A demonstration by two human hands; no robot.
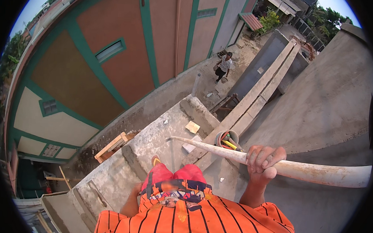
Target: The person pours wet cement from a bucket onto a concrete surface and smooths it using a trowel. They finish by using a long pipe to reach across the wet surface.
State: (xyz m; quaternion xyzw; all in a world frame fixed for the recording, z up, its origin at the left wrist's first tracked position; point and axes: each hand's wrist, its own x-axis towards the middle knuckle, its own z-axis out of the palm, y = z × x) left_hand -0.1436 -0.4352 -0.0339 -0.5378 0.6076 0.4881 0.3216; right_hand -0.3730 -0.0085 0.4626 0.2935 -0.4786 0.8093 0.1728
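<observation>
My right hand (pixel 264 158) is closed around a long white pipe (pixel 324 172), raised at the right of my body. The pipe is stained. Its thin far end reaches over the concrete ledge; I cannot tell whether it touches down. My left hand (pixel 137 189) hangs low beside my left thigh, its fingers mostly hidden. Just beyond the pipe stands a bucket (pixel 217 138) of tools, one with a yellow handle (pixel 230 145). A pale block (pixel 191 144) lies near the pipe's underside, and a yellowish piece (pixel 192 127) rests farther off on the concrete.
I am high up on a concrete ledge (pixel 153 134) with a raised rib. Long planks (pixel 257 100) run away at the right, beside a grey wall (pixel 314 100). Below, a person (pixel 224 65) walks along the lane carrying two buckets. A wooden frame (pixel 111 147) stands at the left edge.
</observation>
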